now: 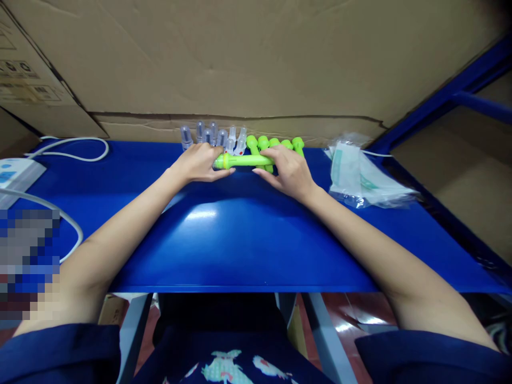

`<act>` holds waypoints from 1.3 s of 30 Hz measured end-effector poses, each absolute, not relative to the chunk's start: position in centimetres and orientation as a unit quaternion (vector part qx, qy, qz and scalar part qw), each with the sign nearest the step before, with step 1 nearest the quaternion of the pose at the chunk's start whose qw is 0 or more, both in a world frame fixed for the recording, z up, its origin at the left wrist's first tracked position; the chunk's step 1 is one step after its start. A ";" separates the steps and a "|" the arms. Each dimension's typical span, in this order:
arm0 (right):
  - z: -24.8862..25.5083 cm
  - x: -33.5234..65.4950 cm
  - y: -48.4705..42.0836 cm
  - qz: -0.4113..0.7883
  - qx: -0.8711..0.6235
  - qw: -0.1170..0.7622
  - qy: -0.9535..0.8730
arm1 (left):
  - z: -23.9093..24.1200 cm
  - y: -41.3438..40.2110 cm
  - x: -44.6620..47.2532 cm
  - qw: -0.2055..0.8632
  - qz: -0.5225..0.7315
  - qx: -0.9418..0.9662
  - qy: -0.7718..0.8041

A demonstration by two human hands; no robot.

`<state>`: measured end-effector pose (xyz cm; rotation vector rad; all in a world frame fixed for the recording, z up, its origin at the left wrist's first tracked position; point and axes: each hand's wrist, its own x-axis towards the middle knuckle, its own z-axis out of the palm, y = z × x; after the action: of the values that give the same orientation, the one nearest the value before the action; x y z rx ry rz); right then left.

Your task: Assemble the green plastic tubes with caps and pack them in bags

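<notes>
A bright green plastic tube (pixel 248 160) lies crosswise between my two hands, above the blue table. My left hand (pixel 201 161) grips its left end, where a clear cap and a yellowish ring show. The fingers of my right hand (pixel 288 169) are closed round its right end, which they hide. Behind my left hand stand several clear plastic caps (pixel 200 132) and a few small white, translucent pieces (pixel 242 140) with a red dot. Several more green tubes with round heads (pixel 263 142) lie side by side just behind my right hand.
Clear bags with white and green packets (pixel 360 173) lie to the right. At the left is a white device (pixel 20 178) with a pale cable (pixel 76 226). Cardboard (pixel 240 58) walls the back of the blue table (pixel 248 240); a blue metal frame (pixel 440 101) rises at the right.
</notes>
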<state>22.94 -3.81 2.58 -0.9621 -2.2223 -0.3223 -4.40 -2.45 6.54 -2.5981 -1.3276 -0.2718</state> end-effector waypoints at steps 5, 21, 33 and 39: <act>2.6 23.1 -3.8 -0.125 -0.378 0.288 -0.871 | 6.3 -2.5 -4.2 0.101 -0.092 -0.892 -0.430; 2.1 23.5 -3.3 -0.071 -0.441 0.334 -0.830 | 6.5 -3.8 -2.7 0.104 -0.046 -0.897 -0.428; 2.7 21.3 -5.3 -0.241 -0.405 0.227 -0.852 | 6.2 -4.1 -1.9 0.125 -0.120 -0.885 -0.432; 2.6 21.4 -5.1 -0.254 -0.421 0.199 -0.848 | 6.0 -4.0 -1.9 0.135 -0.168 -0.893 -0.394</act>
<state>21.44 -5.09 2.56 -1.1770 -2.3700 -0.7115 -1.91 -3.98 5.99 -2.5874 -1.1427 -0.4872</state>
